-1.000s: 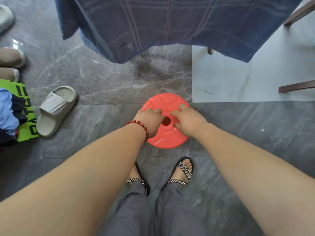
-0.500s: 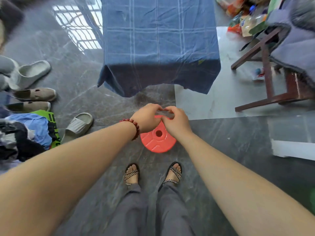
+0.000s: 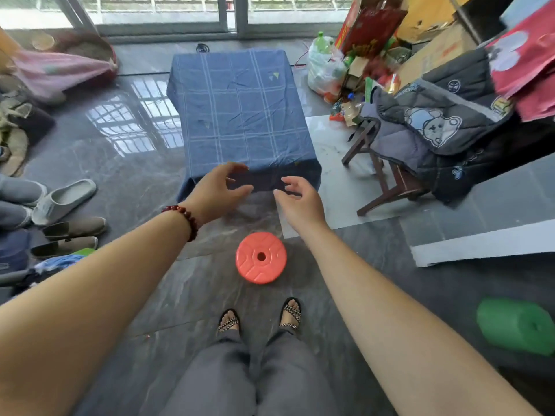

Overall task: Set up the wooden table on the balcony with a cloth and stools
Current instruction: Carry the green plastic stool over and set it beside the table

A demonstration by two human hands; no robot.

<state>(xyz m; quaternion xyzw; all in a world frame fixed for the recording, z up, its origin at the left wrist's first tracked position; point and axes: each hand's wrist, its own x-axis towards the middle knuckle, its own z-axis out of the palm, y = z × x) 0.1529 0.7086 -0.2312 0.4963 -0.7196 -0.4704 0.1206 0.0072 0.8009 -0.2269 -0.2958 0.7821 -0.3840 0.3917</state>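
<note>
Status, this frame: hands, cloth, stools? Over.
Left hand and right hand open, empty. Blue cloth laid, red stool upright at its near end. Green stool on its side, off right. Nothing blocking.

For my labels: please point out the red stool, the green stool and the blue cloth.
red stool [image 3: 247,265], head view, seat top
green stool [image 3: 504,321], head view, side wall
blue cloth [image 3: 240,115], head view, flat top

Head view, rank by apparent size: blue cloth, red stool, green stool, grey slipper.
1. blue cloth
2. green stool, on its side, near frame edge
3. red stool and grey slipper look alike; not ranked
</note>
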